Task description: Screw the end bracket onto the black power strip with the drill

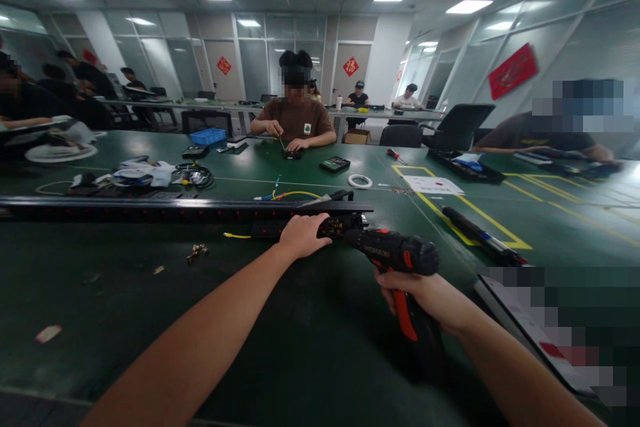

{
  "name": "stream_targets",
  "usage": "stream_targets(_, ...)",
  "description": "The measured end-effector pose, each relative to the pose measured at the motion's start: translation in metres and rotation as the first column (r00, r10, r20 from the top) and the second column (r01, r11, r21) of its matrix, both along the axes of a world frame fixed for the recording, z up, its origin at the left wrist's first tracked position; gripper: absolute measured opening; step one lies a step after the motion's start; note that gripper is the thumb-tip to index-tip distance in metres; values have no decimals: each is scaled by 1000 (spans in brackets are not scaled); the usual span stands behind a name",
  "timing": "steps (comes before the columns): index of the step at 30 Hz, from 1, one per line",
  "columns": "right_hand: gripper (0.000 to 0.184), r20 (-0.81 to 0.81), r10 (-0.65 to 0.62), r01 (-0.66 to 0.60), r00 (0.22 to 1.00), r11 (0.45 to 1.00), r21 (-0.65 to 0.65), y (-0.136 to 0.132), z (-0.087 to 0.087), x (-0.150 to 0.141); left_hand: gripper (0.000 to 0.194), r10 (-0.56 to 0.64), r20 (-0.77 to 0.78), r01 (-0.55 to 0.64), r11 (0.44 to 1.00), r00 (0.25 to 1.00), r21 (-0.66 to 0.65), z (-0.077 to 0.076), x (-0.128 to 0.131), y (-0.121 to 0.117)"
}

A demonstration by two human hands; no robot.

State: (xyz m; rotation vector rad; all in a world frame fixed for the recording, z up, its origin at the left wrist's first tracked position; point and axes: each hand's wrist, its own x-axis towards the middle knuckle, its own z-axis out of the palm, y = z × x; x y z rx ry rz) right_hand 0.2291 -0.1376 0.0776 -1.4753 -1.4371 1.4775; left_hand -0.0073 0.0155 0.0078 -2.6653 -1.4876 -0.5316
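Observation:
A long black power strip [150,209] lies across the green table [125,320]. My left hand [303,235] rests on its right end, fingers curled down over it, holding it. My right hand [425,297] is wrapped round the red-and-black handle of a cordless electric screwdriver [395,253]. The tool's nose points left at the strip's open end, beside my left fingers. Yellow and blue wires [290,195] come out behind the strip. A few small brass screws [197,252] lie on the table in front of it.
A person [295,120] sits across the table working on a small black part. Other people sit at left, right and back. A white tape roll [360,181], a black device [335,163], a blue bin [208,137], a black pen-like tool [480,235] and papers [530,327] lie about.

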Motion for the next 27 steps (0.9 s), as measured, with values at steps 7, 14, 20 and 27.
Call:
stream_targets(7, 23, 5, 31, -31, 1000, 999, 16, 2, -3, 2, 70, 8, 1, -8, 1000, 1000, -8, -2, 0, 1)
stream_targets(14, 22, 11, 39, -40, 999, 999, 34, 3, -4, 2, 70, 14, 4, -14, 1000, 1000, -26, -2, 0, 0)
stream_targets(20, 24, 22, 43, -43, 999, 999, 29, 3, -6, 4, 70, 14, 6, -14, 1000, 1000, -25, -1, 0, -1)
stream_targets(27, 25, 38, 47, -48, 998, 999, 17, 3, -5, 4, 69, 10, 1, -10, 1000, 1000, -19, 0, 0, -1)
